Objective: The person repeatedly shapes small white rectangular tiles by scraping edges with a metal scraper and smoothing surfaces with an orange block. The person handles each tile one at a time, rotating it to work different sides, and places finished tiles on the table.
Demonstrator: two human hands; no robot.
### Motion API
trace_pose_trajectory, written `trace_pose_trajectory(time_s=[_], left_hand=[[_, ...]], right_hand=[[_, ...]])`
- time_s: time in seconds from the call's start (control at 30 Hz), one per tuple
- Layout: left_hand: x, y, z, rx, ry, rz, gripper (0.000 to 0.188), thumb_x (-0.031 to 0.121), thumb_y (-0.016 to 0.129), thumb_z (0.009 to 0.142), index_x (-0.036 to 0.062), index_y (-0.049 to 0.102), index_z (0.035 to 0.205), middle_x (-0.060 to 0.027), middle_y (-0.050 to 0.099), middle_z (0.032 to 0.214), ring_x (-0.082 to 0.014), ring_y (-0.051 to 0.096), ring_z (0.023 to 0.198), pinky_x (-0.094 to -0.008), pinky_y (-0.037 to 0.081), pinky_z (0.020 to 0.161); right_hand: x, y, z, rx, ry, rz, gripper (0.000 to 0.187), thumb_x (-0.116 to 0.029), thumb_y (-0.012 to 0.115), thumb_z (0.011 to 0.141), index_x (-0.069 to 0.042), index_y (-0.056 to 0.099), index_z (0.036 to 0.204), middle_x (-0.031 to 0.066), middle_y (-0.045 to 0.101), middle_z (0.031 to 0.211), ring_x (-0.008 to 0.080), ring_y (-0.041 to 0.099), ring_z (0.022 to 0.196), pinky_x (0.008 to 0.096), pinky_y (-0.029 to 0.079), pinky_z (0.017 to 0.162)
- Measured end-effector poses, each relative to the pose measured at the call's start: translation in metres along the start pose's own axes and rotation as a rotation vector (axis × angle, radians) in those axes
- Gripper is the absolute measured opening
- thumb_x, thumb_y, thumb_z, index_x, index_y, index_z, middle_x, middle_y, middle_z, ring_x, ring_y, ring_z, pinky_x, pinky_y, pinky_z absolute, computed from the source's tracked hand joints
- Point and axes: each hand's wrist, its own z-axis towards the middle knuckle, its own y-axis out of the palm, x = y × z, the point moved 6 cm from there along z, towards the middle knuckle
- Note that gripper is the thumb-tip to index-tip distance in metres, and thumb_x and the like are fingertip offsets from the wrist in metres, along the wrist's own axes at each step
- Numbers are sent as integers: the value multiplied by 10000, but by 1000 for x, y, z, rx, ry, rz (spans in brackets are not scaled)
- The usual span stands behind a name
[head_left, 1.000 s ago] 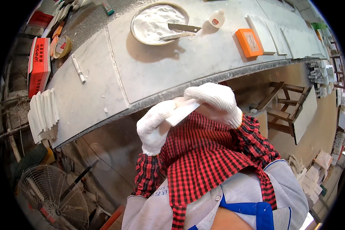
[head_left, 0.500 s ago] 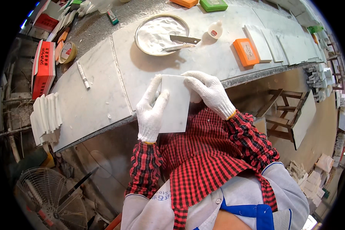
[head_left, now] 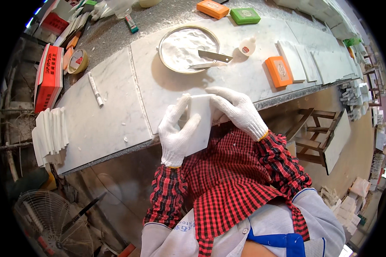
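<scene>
Both hands wear white knit gloves. A white rectangular stone tile (head_left: pixel 200 122) is held between them, tilted, just off the near edge of the marble-topped bench (head_left: pixel 111 98). My left hand (head_left: pixel 176 130) grips its left side, the thumb lying across its face. My right hand (head_left: pixel 238 110) pinches its upper right corner; some of those fingers are hidden behind the tile. Beyond the hands stands a round tin of white powdery or pasty filler (head_left: pixel 180 45), with a flat metal blade (head_left: pixel 214 55) and a second thin blade resting across its rim.
A small white bottle (head_left: pixel 247 46) and an orange box-shaped block (head_left: pixel 278 71) lie right of the tin, beside stacked white tiles (head_left: pixel 292 60). At left are a white stick (head_left: pixel 95 89), a tile stack (head_left: pixel 50 137) and a fan (head_left: pixel 55 227). A wooden stand (head_left: pixel 319 137) is at right.
The tile has turned in my hands, so its face appears narrower and more slanted. The whole view has shifted slightly, moving the bench things down and right.
</scene>
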Motion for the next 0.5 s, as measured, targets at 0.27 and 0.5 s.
trace_pose_trajectory(time_s=[0.27,0.5], left_hand=[[1,2,6,34,-69,-69,503,26,719,879,16,628,1374,-22,574,1012,-105,584,939,-267,505,858],[-3,5,13,43,-132,-70,513,80,716,913,5,595,1406,-33,577,1050,-103,588,949,-268,514,859]], right_hand=[[-72,-30,1,479,-667,-890,457,-156,806,819,-153,697,1262,77,694,962,226,673,846,343,551,736],[-84,-20,33,407,-857,-1163,249,-175,745,816,-203,751,1064,56,664,1012,304,616,962,431,541,768]])
